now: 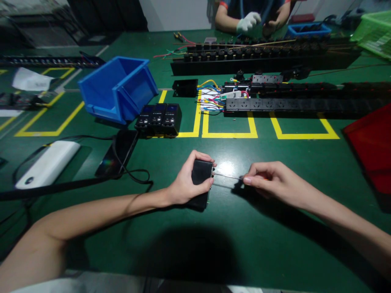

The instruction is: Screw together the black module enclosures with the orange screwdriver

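Note:
My left hand (pixel 186 183) is closed around a black box-shaped module (pixel 202 171), thumb on the near side and fingers over the far side. The module rests on or just above the green table; I cannot tell which. In my right hand (pixel 271 179) is a screwdriver (pixel 227 176), pinched by its handle, which the fingers mostly hide. Its thin metal shaft points left, and the tip meets the module's right side, where small metal parts show.
Beyond my hands stand several black modules (pixel 159 119) beside a blue bin (pixel 119 89). Black socket strips (pixel 275 106) with coloured wires lie farther back. A phone (pixel 117 152), a white power bank (pixel 49 165) and cables are at left, a red bin (pixel 371 146) at right. A co-worker's gloved hand (pixel 249 22) shows opposite.

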A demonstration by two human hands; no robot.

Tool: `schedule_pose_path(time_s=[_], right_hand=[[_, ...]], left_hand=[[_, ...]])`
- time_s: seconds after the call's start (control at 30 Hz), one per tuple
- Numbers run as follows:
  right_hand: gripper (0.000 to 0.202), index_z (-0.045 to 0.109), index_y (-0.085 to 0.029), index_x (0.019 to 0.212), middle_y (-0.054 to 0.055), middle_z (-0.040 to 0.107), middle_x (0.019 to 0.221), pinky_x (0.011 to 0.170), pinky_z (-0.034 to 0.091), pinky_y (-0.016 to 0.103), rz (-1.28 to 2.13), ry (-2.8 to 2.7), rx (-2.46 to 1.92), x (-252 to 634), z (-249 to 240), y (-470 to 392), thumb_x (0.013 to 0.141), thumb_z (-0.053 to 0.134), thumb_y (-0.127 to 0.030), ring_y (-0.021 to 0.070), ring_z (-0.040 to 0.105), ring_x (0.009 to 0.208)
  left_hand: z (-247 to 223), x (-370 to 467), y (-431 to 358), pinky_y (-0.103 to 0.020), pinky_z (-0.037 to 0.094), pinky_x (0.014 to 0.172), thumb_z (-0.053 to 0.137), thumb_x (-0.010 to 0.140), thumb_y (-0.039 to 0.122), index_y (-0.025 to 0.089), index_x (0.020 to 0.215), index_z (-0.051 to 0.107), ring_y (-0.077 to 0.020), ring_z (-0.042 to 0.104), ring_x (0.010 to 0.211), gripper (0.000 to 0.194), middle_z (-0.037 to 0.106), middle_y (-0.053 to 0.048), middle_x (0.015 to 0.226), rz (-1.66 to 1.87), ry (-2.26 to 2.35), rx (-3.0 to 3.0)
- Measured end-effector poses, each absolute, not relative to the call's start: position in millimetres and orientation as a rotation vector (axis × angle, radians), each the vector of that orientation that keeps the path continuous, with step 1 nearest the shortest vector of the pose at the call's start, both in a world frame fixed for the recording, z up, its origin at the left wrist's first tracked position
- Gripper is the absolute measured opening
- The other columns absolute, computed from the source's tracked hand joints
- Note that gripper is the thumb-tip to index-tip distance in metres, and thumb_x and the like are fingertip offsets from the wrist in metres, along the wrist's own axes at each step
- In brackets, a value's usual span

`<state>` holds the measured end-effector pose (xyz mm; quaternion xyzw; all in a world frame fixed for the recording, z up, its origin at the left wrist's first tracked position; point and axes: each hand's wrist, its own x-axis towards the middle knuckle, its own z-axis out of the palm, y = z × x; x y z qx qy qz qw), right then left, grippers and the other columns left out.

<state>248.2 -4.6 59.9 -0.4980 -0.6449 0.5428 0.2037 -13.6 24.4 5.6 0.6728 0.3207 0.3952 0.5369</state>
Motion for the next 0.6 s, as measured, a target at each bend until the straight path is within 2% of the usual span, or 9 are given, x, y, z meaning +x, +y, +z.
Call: schedule_pose_path(time_s=[0.1,0.33,0.47,0.6], right_hand=[[0.036,0.062,-0.016,0.075,-0.005,0.052,0.05,0.044,0.03,0.021,1.69,-1.702,-1.403,250.0,56.7,-2.2,0.09,0.066,-0.049,0.0083,0.044,0.043],[0.033,0.064,-0.016,0.08,-0.004,0.056,0.052,0.049,0.037,0.022,1.565,-1.801,-1.391,249.2,56.7,-0.8,0.091,0.065,-0.047,0.01,0.052,0.047],[0.03,0.067,-0.017,0.084,-0.001,0.064,0.058,0.05,0.041,0.024,1.332,-1.971,-1.462,246.9,61.7,-3.5,0.093,0.061,-0.045,0.0129,0.058,0.051],[0.026,0.069,-0.017,0.103,0.006,0.074,0.081,0.059,0.047,0.028,0.89,-2.261,-1.412,251.1,60.9,-6.4,0.093,0.062,-0.04,0.0188,0.069,0.068]], left_hand=[[5.1,-13.3,24.1,-0.039,0.05,0.095,0.073,0.081,0.025,0.019,0.11,0.048,-0.0227,0.061,0.107,0.039,0.054,-0.009,0.114,0.957,0.756,1.612],[4.8,-12.9,25.8,-0.036,0.053,0.09,0.074,0.081,0.028,0.019,0.109,0.048,-0.0226,0.063,0.107,0.039,0.057,-0.009,0.113,0.925,0.789,1.559],[3.7,-13.1,26.3,-0.036,0.053,0.09,0.074,0.082,0.029,0.019,0.111,0.048,-0.0225,0.064,0.107,0.04,0.058,-0.009,0.113,0.922,0.786,1.535],[4.5,-13.1,26.3,-0.034,0.053,0.087,0.074,0.083,0.028,0.018,0.111,0.049,-0.0214,0.063,0.106,0.039,0.058,-0.008,0.112,0.917,0.777,1.549]])
